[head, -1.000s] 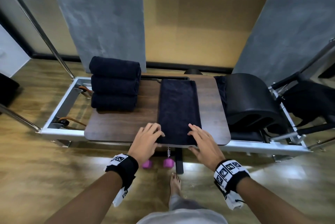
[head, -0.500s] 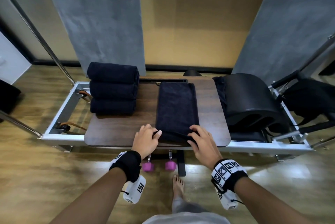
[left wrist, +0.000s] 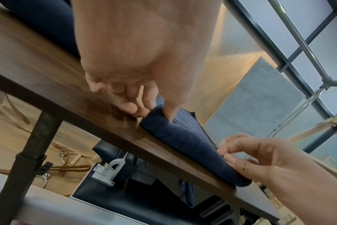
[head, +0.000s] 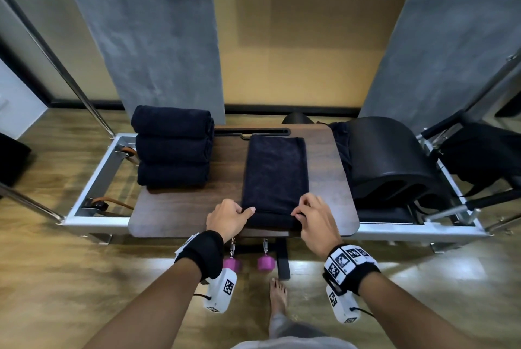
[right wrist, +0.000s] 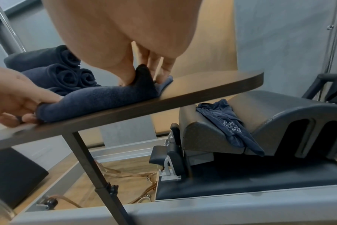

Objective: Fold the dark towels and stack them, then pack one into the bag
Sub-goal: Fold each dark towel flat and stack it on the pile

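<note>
Wooden tabletop (head: 180, 209): both hands (head: 229, 217) pinching dark towel (head: 275, 176).

Navy towel (head: 275, 176), dark walnut-grain table (head: 186, 207)

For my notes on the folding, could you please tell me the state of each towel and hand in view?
Flat towel: folded into a long strip, near end being rolled up.
Rolled towels: stacked on the table.
Left hand: pinching the towel's near left corner.
Right hand: pinching its near right corner.
</note>
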